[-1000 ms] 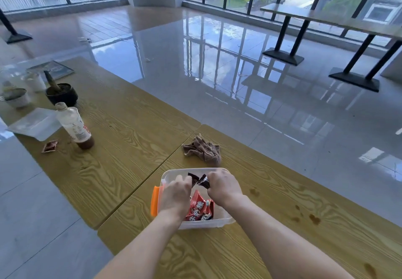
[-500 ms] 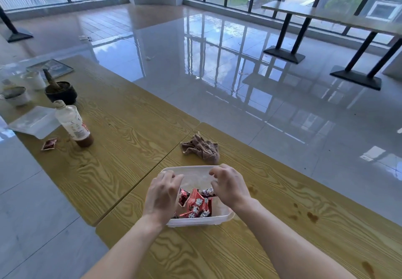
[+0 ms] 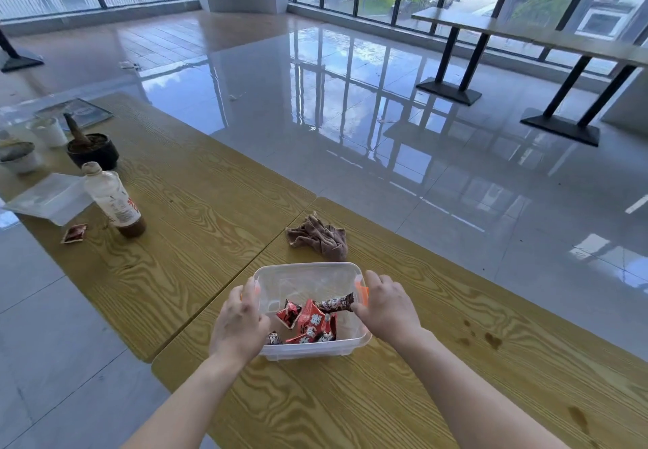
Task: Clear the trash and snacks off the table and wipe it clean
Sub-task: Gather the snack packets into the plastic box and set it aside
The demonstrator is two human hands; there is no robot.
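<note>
Snack container [image 3: 305,265] of clear plastic, set on the desk [image 3: 385,399], is gripped at its orange side clips [image 3: 363,291] by left hand [image 3: 240,322] and right hand [image 3: 385,308]; it is judged light, stiff, slippery.

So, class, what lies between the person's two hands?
In the head view, the box with snacks inside lies between the left hand and right hand, which grip its sides.

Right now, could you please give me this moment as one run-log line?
left hand: grips box | right hand: grips box | snacks: in box | cloth: beyond box, untouched | table: stained
</note>
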